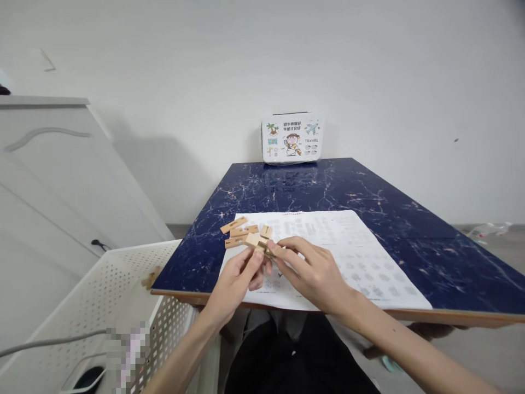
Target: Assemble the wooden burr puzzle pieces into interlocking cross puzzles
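Over the near edge of the table, my left hand (240, 271) is closed on a small cluster of notched wooden puzzle pieces (254, 241). My right hand (311, 268) pinches the right side of the same cluster with thumb and fingers, which partly hide it. One light block (266, 232) sticks up at the back; whether it is joined to the cluster I cannot tell. Several loose notched wooden sticks (233, 224) lie just beyond my left hand. Under them spreads a white instruction sheet (348, 235) with rows of faint printed diagrams.
The blue marbled table (394, 219) meets a white wall, with a white printed case (292, 139) standing at its far end. At the left are a perforated white basket (110, 273) with a cable across it and a white cabinet (53, 180).
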